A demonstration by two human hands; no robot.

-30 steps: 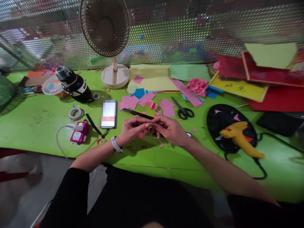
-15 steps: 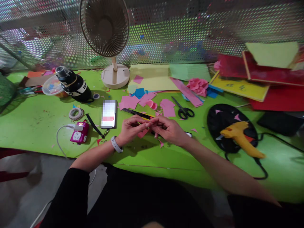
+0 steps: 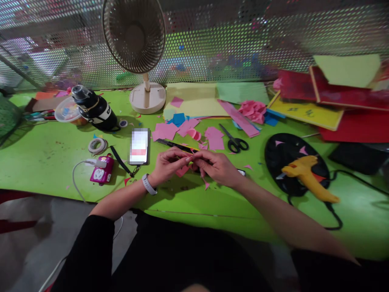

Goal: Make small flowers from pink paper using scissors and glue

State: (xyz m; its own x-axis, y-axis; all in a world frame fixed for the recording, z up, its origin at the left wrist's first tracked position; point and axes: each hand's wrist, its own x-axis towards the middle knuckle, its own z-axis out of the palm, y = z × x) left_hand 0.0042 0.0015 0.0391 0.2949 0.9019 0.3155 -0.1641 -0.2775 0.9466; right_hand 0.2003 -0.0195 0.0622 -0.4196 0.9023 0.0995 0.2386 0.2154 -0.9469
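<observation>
My left hand point(image 3: 170, 162) and my right hand point(image 3: 212, 164) meet above the green table point(image 3: 170, 205), thumbs and fingers pinched around a small piece of pink paper point(image 3: 192, 156), mostly covered by the fingertips. Under them lies a pink paper piece point(image 3: 182, 170), partly hidden. Just beyond the fingers is a box cutter point(image 3: 174, 144), its near end behind my hands. Pink paper cutouts point(image 3: 215, 138) and a curled pink petal shape point(image 3: 194, 134) lie farther back. Black-handled scissors point(image 3: 235, 142) rest to the right of them.
A yellow glue gun point(image 3: 306, 174) lies on a black round pad point(image 3: 273, 162) at right. At left are a phone point(image 3: 139, 146), a tape roll point(image 3: 97, 145), a purple plug adapter point(image 3: 101, 170) and a black bottle point(image 3: 97, 109). A fan point(image 3: 147, 99) stands behind.
My fingertips have shifted very slightly around the pink paper. Both hands stay in the same place, and the things on the table have not moved.
</observation>
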